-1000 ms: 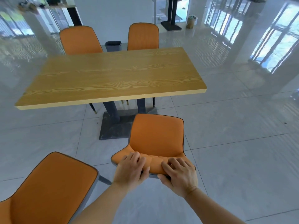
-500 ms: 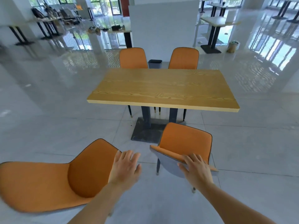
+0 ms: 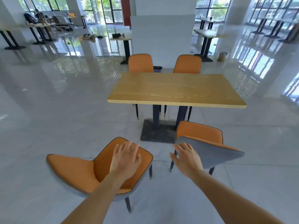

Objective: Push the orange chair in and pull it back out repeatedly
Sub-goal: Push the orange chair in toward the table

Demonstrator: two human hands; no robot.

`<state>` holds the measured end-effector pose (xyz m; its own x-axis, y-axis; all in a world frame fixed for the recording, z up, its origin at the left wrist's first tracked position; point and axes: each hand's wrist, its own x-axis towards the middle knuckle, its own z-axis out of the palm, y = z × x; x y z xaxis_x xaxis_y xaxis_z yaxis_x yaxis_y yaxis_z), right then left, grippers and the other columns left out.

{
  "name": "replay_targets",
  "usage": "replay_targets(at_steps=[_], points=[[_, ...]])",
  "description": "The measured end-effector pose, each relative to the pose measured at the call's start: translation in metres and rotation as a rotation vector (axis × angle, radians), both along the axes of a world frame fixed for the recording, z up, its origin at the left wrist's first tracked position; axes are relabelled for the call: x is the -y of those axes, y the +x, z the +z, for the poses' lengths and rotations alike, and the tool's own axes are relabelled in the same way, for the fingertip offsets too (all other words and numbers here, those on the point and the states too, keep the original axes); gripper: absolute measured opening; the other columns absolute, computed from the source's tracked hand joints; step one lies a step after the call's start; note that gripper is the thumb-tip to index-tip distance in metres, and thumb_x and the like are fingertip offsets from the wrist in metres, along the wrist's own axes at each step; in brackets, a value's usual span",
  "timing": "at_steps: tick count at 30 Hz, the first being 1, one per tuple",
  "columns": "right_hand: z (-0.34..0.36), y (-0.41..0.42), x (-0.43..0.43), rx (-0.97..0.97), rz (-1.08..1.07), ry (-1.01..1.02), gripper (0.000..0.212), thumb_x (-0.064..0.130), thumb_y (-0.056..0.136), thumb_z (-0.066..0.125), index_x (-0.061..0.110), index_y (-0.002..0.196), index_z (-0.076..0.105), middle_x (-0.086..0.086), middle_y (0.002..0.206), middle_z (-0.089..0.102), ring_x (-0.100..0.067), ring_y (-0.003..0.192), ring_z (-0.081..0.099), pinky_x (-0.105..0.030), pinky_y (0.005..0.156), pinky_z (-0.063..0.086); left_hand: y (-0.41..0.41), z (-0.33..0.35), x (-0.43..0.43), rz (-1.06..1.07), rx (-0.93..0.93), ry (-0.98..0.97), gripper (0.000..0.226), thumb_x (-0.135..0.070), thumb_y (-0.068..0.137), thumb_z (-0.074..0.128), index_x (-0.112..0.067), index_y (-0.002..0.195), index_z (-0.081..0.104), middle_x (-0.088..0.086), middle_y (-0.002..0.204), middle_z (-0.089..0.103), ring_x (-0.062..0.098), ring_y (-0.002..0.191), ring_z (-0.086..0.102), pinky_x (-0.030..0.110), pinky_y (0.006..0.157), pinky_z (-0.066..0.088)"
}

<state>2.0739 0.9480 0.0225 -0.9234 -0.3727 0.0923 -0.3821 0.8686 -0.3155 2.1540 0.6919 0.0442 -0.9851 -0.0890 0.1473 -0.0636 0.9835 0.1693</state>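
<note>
Two orange chairs stand on my side of the wooden table [image 3: 176,91]. The right orange chair [image 3: 202,136] has a grey back shell and faces the table. My right hand [image 3: 186,157] hovers by the left end of its backrest with fingers apart, holding nothing; whether it touches the shell I cannot tell. The left orange chair [image 3: 77,172] is turned sideways, its seat pointing left. My left hand [image 3: 126,157] is spread over the top of that chair's backrest, fingers open, not gripping.
Two more orange chairs [image 3: 140,63] [image 3: 187,64] sit tucked at the table's far side, a dark bin [image 3: 157,68] between them. The table's dark base plate [image 3: 157,131] lies on the glossy tile floor. A white partition [image 3: 161,38] and other tables stand behind.
Both hands have let go of the right chair's backrest. My view has backed away and turned left, bringing the left chair under my left hand. The right hand has slid off to the backrest's left end.
</note>
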Motion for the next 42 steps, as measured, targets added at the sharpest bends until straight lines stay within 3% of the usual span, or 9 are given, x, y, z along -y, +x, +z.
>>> replay_targets(at_steps=[14,18,23,27,34,37,42], points=[[0.041,0.126,0.113,-0.002,-0.084,-0.030,0.045,0.047,0.101,0.046,0.024,0.140,0.049,0.005,0.141,0.052,-0.020,0.130,0.041,-0.036,0.102,0.043,0.077,0.014,0.112,-0.076,-0.011,0.026,0.042,-0.041,0.099,0.043,-0.024,0.137,0.046,0.003,0.134,0.053,0.021,0.121,0.049,0.043,0.107,0.039],[0.050,0.157,0.135,0.003,-0.085,-0.034,0.040,0.047,0.101,0.045,0.025,0.134,0.052,0.005,0.135,0.053,-0.018,0.125,0.043,-0.036,0.100,0.043,0.108,0.009,0.135,-0.069,-0.017,0.028,0.039,-0.039,0.097,0.044,-0.024,0.133,0.048,0.000,0.123,0.056,0.018,0.112,0.051,0.039,0.101,0.042],[0.043,0.192,0.181,0.020,-0.067,-0.114,0.036,0.045,0.101,0.045,0.024,0.129,0.054,0.003,0.131,0.055,-0.019,0.122,0.045,-0.036,0.094,0.047,0.152,-0.005,0.179,-0.081,-0.045,-0.052,0.035,-0.035,0.093,0.057,-0.019,0.125,0.058,0.003,0.114,0.060,0.026,0.106,0.057,0.047,0.095,0.045],[0.020,0.231,0.220,0.081,-0.095,-0.092,0.034,0.047,0.101,0.046,0.025,0.125,0.054,0.003,0.125,0.057,-0.019,0.116,0.047,-0.036,0.088,0.050,0.174,-0.003,0.221,-0.117,-0.027,-0.094,0.033,-0.032,0.094,0.053,-0.019,0.124,0.059,0.005,0.116,0.060,0.027,0.106,0.055,0.049,0.095,0.046],[0.005,0.233,0.300,0.065,-0.220,-0.071,0.036,0.045,0.101,0.046,0.024,0.128,0.055,0.003,0.126,0.057,-0.021,0.116,0.047,-0.036,0.087,0.050,0.140,-0.025,0.300,-0.261,-0.043,-0.107,0.024,-0.039,0.095,0.048,-0.027,0.110,0.063,0.002,0.104,0.058,0.026,0.097,0.054,0.044,0.087,0.045],[-0.011,0.223,0.354,0.116,-0.297,-0.062,0.030,0.045,0.101,0.045,0.022,0.118,0.056,0.002,0.122,0.057,-0.023,0.114,0.047,-0.038,0.086,0.050,0.111,-0.042,0.342,-0.336,-0.016,-0.110,0.033,-0.044,0.095,0.037,-0.026,0.101,0.063,0.002,0.092,0.057,0.027,0.086,0.055,0.043,0.078,0.046],[-0.029,0.208,0.418,0.173,-0.362,-0.072,0.030,0.049,0.102,0.040,0.029,0.117,0.056,0.005,0.117,0.054,-0.022,0.113,0.047,-0.034,0.082,0.044,0.087,-0.071,0.383,-0.426,-0.003,-0.117,0.038,-0.049,0.096,0.031,-0.029,0.090,0.062,-0.001,0.083,0.054,0.025,0.078,0.053,0.041,0.073,0.043]])
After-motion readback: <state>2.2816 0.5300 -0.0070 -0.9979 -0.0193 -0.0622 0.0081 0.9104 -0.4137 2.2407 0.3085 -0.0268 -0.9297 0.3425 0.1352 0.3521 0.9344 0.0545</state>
